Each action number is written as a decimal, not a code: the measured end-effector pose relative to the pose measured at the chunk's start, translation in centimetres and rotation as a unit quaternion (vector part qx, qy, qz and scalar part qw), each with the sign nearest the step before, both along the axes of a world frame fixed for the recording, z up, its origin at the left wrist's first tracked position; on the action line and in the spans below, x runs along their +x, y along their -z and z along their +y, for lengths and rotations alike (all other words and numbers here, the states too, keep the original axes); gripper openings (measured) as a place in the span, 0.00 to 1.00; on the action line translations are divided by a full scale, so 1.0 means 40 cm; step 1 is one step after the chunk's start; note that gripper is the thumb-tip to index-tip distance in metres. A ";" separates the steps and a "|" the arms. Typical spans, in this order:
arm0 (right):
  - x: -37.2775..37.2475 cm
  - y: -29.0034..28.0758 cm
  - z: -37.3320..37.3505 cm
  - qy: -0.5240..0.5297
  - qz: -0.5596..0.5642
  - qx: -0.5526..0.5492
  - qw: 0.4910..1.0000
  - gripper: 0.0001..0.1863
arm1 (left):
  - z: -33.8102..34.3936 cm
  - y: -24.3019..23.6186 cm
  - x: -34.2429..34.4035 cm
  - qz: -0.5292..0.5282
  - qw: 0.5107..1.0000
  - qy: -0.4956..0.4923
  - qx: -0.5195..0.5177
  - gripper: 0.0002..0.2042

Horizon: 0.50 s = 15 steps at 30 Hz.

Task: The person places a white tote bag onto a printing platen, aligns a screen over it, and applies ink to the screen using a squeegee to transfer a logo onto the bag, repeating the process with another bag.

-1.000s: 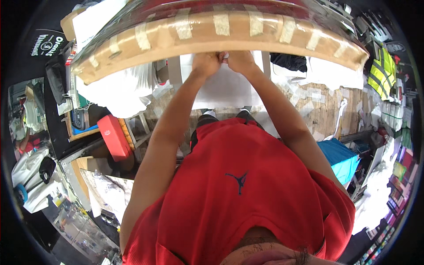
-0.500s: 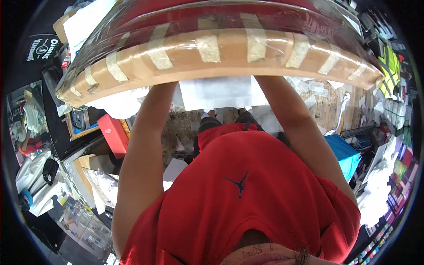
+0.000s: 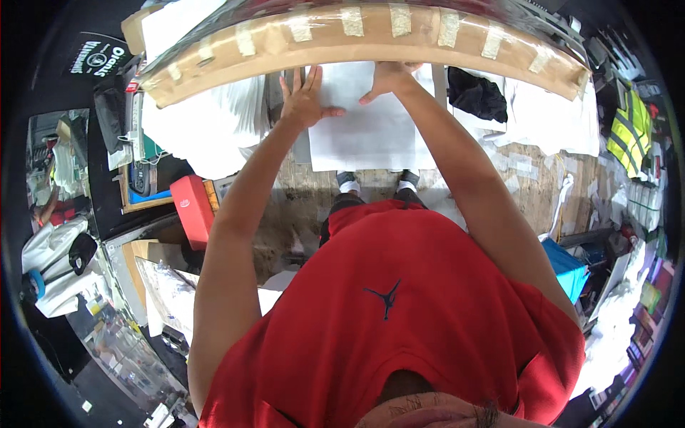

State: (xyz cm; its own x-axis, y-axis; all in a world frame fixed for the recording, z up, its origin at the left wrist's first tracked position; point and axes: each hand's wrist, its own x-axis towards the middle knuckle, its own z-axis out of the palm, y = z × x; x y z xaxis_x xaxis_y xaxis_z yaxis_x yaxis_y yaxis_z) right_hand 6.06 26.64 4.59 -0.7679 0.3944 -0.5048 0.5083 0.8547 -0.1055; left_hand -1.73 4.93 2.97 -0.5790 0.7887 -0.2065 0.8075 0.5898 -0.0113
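Note:
A smooth white sheet [image 3: 364,135] lies flat in front of me, its near edge toward my feet. My left hand [image 3: 305,101] rests at its left side, fingers spread, holding nothing. My right hand [image 3: 389,80] is at its far right part, thumb stretched to the left over the sheet; its other fingers are partly hidden by the panel edge, and nothing shows in it. Above and beyond both hands runs the curved brown cardboard edge [image 3: 357,51] of a large plastic-wrapped panel, with strips of pale tape across it.
White layered material [image 3: 221,125] lies left of the sheet. A black cloth [image 3: 477,94] lies on white material [image 3: 553,114] at the right. A red box [image 3: 193,207] stands at left, a blue bin [image 3: 564,267] at right. A yellow safety vest [image 3: 630,132] hangs far right.
The panel's cardboard edge sits higher in the picture, uncovering my hands, the side stacks and the black cloth. My forearms have shifted, and both hands now show at the white sheet.

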 end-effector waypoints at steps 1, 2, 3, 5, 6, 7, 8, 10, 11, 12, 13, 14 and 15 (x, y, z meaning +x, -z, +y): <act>-0.007 -0.004 -0.010 0.004 -0.014 0.010 1.000 0.77 | -0.017 -0.013 0.014 0.014 1.000 -0.013 -0.021 0.59; -0.017 -0.010 -0.023 0.006 -0.026 0.019 0.999 0.80 | -0.056 -0.001 0.027 0.058 0.998 0.011 -0.027 0.56; -0.019 -0.012 -0.026 0.011 -0.039 0.018 0.999 0.81 | -0.067 -0.036 0.064 -0.026 0.996 0.022 -0.080 0.52; -0.022 -0.023 -0.027 0.027 -0.060 0.013 0.998 0.83 | -0.063 -0.228 0.129 -0.367 0.904 0.073 -0.208 0.43; -0.024 -0.024 -0.032 0.038 -0.053 0.017 0.998 0.84 | -0.089 -0.365 0.182 -0.371 0.899 0.180 -0.144 0.39; -0.030 -0.025 -0.040 0.045 -0.051 0.020 0.998 0.84 | -0.100 -0.449 0.195 -0.466 0.838 0.257 -0.118 0.36; -0.027 -0.009 -0.023 0.063 -0.055 0.025 0.996 0.84 | -0.055 -0.617 0.214 -0.547 0.800 0.216 -0.114 0.32; -0.012 -0.025 -0.020 0.068 -0.046 0.047 0.996 0.79 | -0.027 -0.832 0.189 -0.390 0.843 0.337 0.153 0.28; 0.004 -0.031 -0.040 0.028 -0.034 0.099 0.994 0.74 | -0.011 -0.892 0.166 -0.256 0.870 0.319 0.275 0.26; -0.012 -0.039 -0.121 -0.040 -0.010 0.149 0.988 0.69 | -0.019 -0.953 0.150 -0.115 0.892 0.248 0.361 0.25; -0.028 -0.019 -0.154 -0.083 0.006 0.204 0.975 0.63 | 0.004 -0.978 0.117 -0.021 0.888 0.201 0.412 0.24; -0.049 0.070 -0.158 -0.071 0.059 0.075 0.993 0.54 | 0.062 -0.994 0.082 0.033 0.884 0.178 0.431 0.23; -0.066 0.144 -0.154 -0.058 0.111 -0.056 0.991 0.45 | 0.124 -0.991 0.047 0.055 0.887 0.164 0.429 0.22</act>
